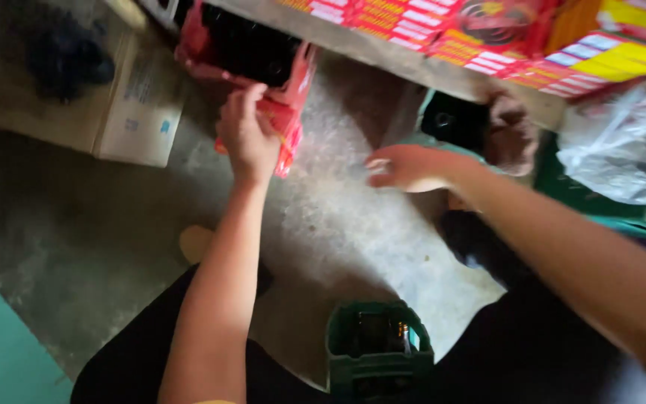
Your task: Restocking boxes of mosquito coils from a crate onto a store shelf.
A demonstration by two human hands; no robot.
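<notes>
Currently: my left hand (247, 135) clamped on red carton (263, 67), upper centre, not yet set down; right hand (405, 166) open, empty; green crate (379, 352) below.

The red box (263, 82) sits just above the left hand (247, 135), whose fingers rest on its lower edge. It is a flat cardboard carton, open on the side facing the camera, with a dark inside where black contents show; what they are cannot be told. Its red walls are crumpled and bent, and the corner by the fingertips hangs down, torn. The carton lies tilted, its far end tucked under a ledge above the hand. It is well to the left of the right hand (405, 166), which hangs apart from it with blurred fingers, touching nothing that can be made out.
</notes>
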